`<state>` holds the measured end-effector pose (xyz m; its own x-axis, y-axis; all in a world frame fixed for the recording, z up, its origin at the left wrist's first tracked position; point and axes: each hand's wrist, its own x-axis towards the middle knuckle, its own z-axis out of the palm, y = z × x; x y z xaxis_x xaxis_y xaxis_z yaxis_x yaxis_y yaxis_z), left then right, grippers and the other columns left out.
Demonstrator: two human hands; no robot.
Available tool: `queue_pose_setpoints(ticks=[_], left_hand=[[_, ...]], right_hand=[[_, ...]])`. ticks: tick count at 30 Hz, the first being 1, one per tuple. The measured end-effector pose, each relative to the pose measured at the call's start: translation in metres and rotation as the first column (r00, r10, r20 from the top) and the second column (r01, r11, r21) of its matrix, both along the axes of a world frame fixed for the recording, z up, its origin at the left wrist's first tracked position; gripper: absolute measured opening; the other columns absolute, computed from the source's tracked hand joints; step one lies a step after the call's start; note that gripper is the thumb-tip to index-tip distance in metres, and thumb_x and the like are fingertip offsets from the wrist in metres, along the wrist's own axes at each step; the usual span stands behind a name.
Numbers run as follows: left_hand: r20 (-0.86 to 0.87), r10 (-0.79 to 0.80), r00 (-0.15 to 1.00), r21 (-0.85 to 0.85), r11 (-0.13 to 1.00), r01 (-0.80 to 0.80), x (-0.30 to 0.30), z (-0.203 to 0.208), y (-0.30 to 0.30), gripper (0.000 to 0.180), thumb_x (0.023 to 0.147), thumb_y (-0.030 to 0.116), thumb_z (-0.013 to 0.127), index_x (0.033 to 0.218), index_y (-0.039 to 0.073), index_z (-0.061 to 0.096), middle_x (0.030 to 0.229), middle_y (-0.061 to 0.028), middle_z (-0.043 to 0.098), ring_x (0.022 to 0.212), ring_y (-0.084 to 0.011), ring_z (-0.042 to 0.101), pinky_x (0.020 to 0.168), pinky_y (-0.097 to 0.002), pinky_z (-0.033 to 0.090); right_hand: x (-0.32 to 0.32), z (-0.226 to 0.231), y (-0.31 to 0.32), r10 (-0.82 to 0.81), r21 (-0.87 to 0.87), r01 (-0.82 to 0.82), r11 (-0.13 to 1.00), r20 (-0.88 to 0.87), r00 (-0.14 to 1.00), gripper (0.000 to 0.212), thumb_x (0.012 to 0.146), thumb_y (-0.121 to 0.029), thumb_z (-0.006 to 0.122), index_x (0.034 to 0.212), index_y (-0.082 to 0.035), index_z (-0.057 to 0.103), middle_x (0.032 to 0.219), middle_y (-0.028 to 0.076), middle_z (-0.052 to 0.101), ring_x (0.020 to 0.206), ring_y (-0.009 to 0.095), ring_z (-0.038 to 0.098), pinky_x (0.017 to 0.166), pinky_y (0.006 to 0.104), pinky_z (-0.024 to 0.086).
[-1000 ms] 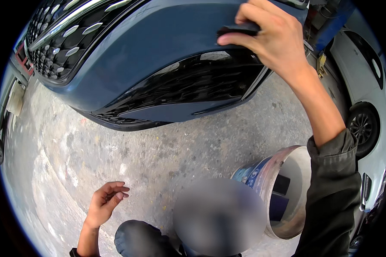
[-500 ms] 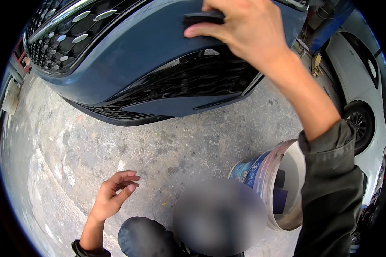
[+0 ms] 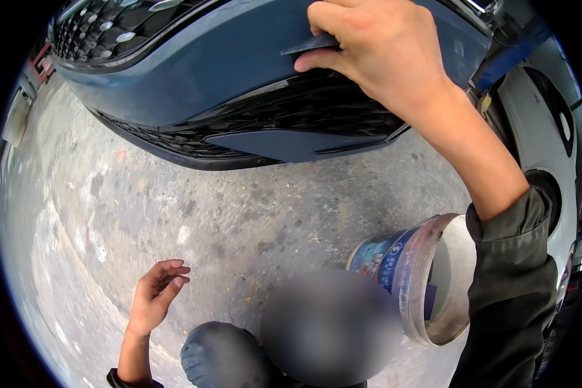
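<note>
A dark flat pad (image 3: 309, 44) is pinched between the thumb and fingers of my right hand (image 3: 385, 55). It lies against the blue-grey front bumper (image 3: 233, 74) of a car, just above the black lower grille (image 3: 291, 107). Part of the pad is hidden inside my grip. My left hand (image 3: 154, 299) hangs in the air over the floor, well apart from the bumper. Its fingers are loosely bent and apart, with nothing in them.
An open printed bucket (image 3: 417, 284) stands at my right, with a dark purple piece (image 3: 429, 301) inside. A white car (image 3: 530, 119) is parked farther right. Stained concrete floor (image 3: 207, 213) lies below, and my knee (image 3: 223, 355) shows near the lower edge.
The view has shifted a little, with the bumper higher in it. My right hand and the pad sit slightly farther right. My left hand keeps its loose pose.
</note>
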<state>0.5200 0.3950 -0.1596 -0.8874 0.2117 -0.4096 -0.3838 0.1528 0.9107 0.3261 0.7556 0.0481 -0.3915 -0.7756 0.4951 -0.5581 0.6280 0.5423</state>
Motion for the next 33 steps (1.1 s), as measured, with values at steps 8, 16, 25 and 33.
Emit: queue_pose_setpoints(ticks=[8,16,25,33], left_hand=[[-0.008,0.042,0.999,0.031,0.999,-0.042,0.006,-0.007,-0.019,0.033,0.1,0.004,0.061,0.132,-0.005,0.055,0.121,-0.0158,0.068,0.11,-0.0218,0.065,0.098,-0.0343,0.051],[-0.022,0.084,0.996,-0.005,0.996,-0.084,0.012,-0.001,-0.031,0.033,0.1,0.004,0.062,0.132,-0.003,0.056,0.121,-0.0155,0.068,0.11,-0.0214,0.065,0.097,-0.0337,0.051],[0.001,0.122,0.992,-0.042,0.992,-0.122,0.019,-0.003,-0.042,0.033,0.1,0.004,0.062,0.131,-0.003,0.056,0.12,-0.0153,0.068,0.107,-0.021,0.066,0.096,-0.0333,0.052],[-0.053,0.087,0.995,0.035,0.996,-0.086,0.003,0.001,-0.017,0.033,0.098,0.003,0.062,0.13,-0.002,0.057,0.119,-0.0149,0.068,0.105,-0.0201,0.066,0.094,-0.0325,0.052]], right_hand=[[-0.012,-0.036,-0.054,0.143,-0.013,-0.143,0.99,0.014,0.99,0.021,0.073,-0.022,0.073,0.075,-0.01,0.056,0.077,0.003,0.056,0.071,0.019,0.066,0.056,0.0344,0.053],[-0.004,-0.019,-0.046,0.05,0.121,-0.042,0.992,-0.066,0.997,0.02,0.074,-0.021,0.071,0.078,-0.011,0.055,0.078,0.003,0.055,0.071,0.019,0.067,0.055,0.0338,0.052],[0.0,0.007,-0.014,0.032,0.161,-0.03,0.986,-0.007,0.999,0.037,0.067,-0.029,0.083,0.079,-0.011,0.053,0.08,0.002,0.054,0.073,0.023,0.064,0.057,0.0377,0.05],[-0.017,-0.028,-0.058,0.059,-0.03,-0.061,0.998,-0.061,0.996,0.023,0.068,-0.026,0.077,0.064,-0.014,0.058,0.076,0.0,0.06,0.074,0.017,0.07,0.055,0.0316,0.054]])
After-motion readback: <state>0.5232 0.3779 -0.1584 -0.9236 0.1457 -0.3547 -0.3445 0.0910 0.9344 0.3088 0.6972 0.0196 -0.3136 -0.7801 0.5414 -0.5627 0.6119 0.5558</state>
